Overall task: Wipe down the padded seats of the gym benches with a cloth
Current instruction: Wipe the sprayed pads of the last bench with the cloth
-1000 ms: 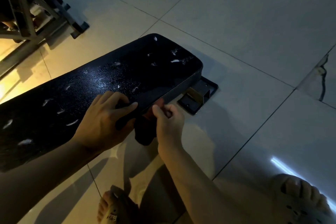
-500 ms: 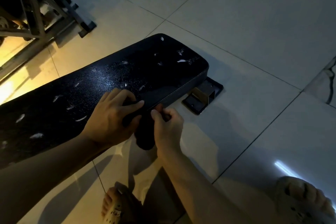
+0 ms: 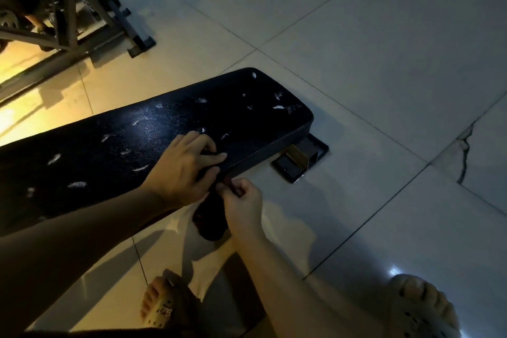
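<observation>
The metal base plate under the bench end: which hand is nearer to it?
Right. The right hand pinches the cloth just below the edge of the seat, left of the base plate; the left hand lies farther left, on the seat.

No legible text
A dark printed mark on the pale perforated rubber sandal is too blurred to read (the light is dim).

Bench pad runs from far left to centre above the floor, foot plate under its right end, metal frame behind at upper left. Left hand on the pad's near edge, right hand just below it, cloth hanging between both. Left foot and right foot on the floor nearest the camera.
</observation>
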